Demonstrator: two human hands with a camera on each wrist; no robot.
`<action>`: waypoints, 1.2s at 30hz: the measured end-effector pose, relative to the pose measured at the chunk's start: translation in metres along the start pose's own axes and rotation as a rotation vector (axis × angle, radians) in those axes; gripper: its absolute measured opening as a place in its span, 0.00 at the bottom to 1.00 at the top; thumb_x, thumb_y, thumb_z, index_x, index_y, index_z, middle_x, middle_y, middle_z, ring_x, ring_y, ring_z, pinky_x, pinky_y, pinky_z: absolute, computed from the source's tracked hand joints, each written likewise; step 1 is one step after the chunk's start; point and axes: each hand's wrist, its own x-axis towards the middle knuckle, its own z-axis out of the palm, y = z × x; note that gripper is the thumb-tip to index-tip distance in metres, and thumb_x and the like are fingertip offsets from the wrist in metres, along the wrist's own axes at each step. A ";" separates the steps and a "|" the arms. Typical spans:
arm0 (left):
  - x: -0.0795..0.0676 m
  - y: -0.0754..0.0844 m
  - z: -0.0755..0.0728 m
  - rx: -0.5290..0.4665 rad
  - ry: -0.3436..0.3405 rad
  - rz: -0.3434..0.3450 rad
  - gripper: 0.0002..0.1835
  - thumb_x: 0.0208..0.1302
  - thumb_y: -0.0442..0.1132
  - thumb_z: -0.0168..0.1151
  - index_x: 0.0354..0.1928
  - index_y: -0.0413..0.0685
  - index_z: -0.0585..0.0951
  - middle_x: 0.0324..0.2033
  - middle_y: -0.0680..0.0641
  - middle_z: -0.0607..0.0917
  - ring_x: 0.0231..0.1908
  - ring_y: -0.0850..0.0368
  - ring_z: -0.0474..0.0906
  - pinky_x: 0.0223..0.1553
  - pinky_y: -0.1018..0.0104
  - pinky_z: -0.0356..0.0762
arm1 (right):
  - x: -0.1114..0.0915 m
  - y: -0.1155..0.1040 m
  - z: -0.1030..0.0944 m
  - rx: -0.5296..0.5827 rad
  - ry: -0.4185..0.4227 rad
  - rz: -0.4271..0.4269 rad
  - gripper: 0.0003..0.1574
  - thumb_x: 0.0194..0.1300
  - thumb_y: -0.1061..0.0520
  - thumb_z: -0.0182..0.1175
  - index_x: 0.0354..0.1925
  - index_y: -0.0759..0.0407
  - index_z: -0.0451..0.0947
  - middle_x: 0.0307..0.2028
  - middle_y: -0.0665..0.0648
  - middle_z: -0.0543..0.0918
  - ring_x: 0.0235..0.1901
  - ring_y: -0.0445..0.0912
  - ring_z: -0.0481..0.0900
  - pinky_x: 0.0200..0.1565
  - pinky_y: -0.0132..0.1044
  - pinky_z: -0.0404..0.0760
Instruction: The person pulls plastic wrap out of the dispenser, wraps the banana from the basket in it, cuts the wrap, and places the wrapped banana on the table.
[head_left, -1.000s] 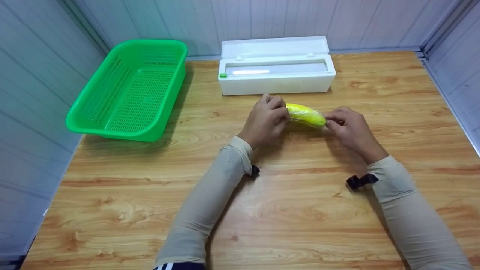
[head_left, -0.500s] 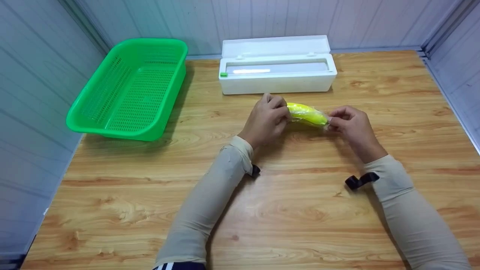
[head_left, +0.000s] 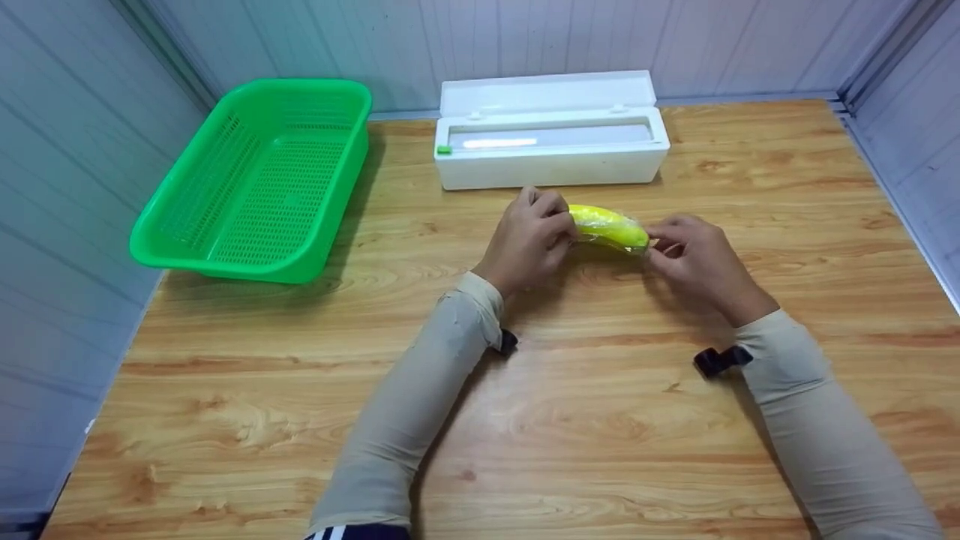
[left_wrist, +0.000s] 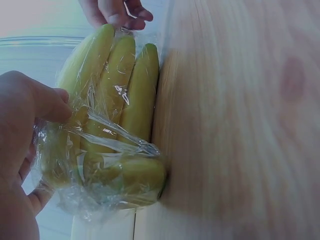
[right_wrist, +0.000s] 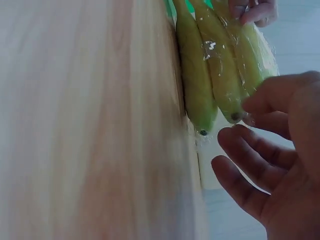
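Note:
A bunch of yellow bananas [head_left: 606, 226] lies wrapped in clear cling film [left_wrist: 115, 135]; in the left wrist view several bananas show side by side, tips away from that camera. My left hand [head_left: 531, 238] grips the wrapped bunch at its left end, with thumb and fingers on either side in the left wrist view. At the opposite end, my right hand [head_left: 697, 259] pinches the film at the banana tips with thumb and forefinger. Its other fingers [right_wrist: 250, 160] hang loosely apart below the tips in the right wrist view.
A white cling film dispenser box [head_left: 551, 169] with its lid raised stands just behind the bananas. To the left sits a green plastic basket [head_left: 319, 240] with slotted walls. The wooden table [head_left: 585, 435] meets pale panel walls [head_left: 540, 37] at the back and sides.
My right hand drew slightly away from the banana tips half a second ago and is now back in against them. My left hand has kept its grip in place.

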 end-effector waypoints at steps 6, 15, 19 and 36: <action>0.001 0.002 -0.001 -0.003 -0.002 0.005 0.06 0.57 0.42 0.56 0.26 0.60 0.81 0.36 0.57 0.73 0.38 0.58 0.64 0.41 0.65 0.62 | 0.000 0.005 0.001 0.013 0.005 0.086 0.11 0.59 0.59 0.60 0.42 0.58 0.80 0.38 0.51 0.80 0.36 0.41 0.77 0.37 0.26 0.74; 0.003 0.003 0.000 0.001 0.000 0.022 0.07 0.59 0.41 0.55 0.26 0.60 0.81 0.35 0.57 0.73 0.36 0.59 0.64 0.41 0.65 0.61 | -0.001 0.007 0.005 0.085 0.005 0.239 0.07 0.63 0.59 0.57 0.39 0.59 0.77 0.37 0.54 0.81 0.35 0.43 0.76 0.34 0.26 0.73; 0.002 0.004 0.000 0.002 -0.010 0.014 0.07 0.60 0.42 0.55 0.27 0.60 0.81 0.35 0.57 0.73 0.37 0.59 0.64 0.41 0.66 0.62 | -0.001 0.007 0.007 0.223 0.016 0.291 0.05 0.63 0.62 0.56 0.37 0.63 0.76 0.35 0.58 0.81 0.33 0.46 0.79 0.34 0.30 0.78; -0.001 0.001 -0.001 0.005 -0.016 -0.008 0.06 0.58 0.42 0.56 0.27 0.62 0.81 0.36 0.58 0.73 0.39 0.59 0.64 0.42 0.65 0.61 | 0.003 0.005 0.006 0.543 -0.004 0.420 0.13 0.61 0.62 0.58 0.41 0.69 0.66 0.34 0.72 0.77 0.27 0.54 0.81 0.30 0.44 0.80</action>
